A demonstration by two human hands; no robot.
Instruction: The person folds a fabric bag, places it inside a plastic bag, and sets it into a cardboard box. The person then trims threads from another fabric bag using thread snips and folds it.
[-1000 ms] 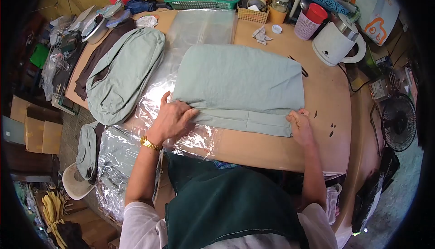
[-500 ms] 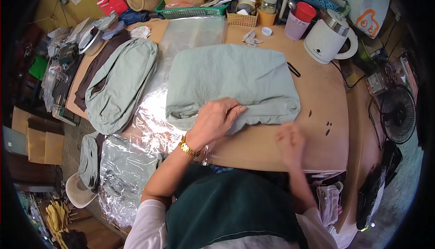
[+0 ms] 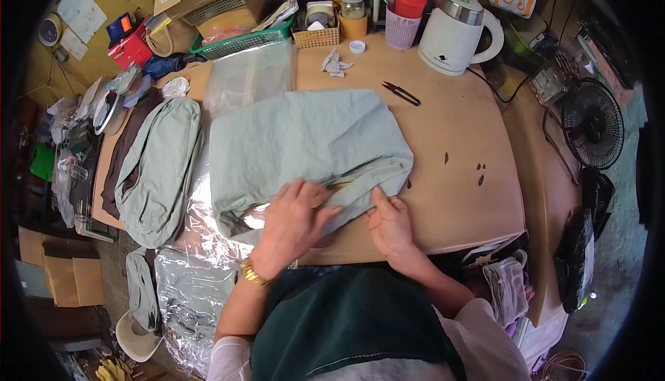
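A pale grey-green folded cloth [image 3: 298,131] lies on the brown-topped table in front of me, with a gathered opening along its near edge. My left hand [image 3: 294,218], with a gold watch at the wrist, rests on that near edge with thumb and fingers apart. At the near right corner, my right hand [image 3: 389,225] pinches the folded edge, thumb on top and the other fingers partly hidden. Clear plastic sheeting [image 3: 197,208] shows to the left of the cloth. Beyond its far right corner lie black thread snips [image 3: 402,93].
To the left sits another grey-green cloth piece [image 3: 159,173] beside dark brown fabric. Plastic-wrapped cloth [image 3: 194,305] hangs below the table edge. Along the back stand a white kettle [image 3: 450,34], a pink cup [image 3: 402,29] and a green basket [image 3: 242,40]. A black fan [image 3: 592,123] is at right.
My right hand has come in from the right and taken hold of the cloth's near edge. The left hand's fingers have spread. The view has shifted, and the snips now show fully.
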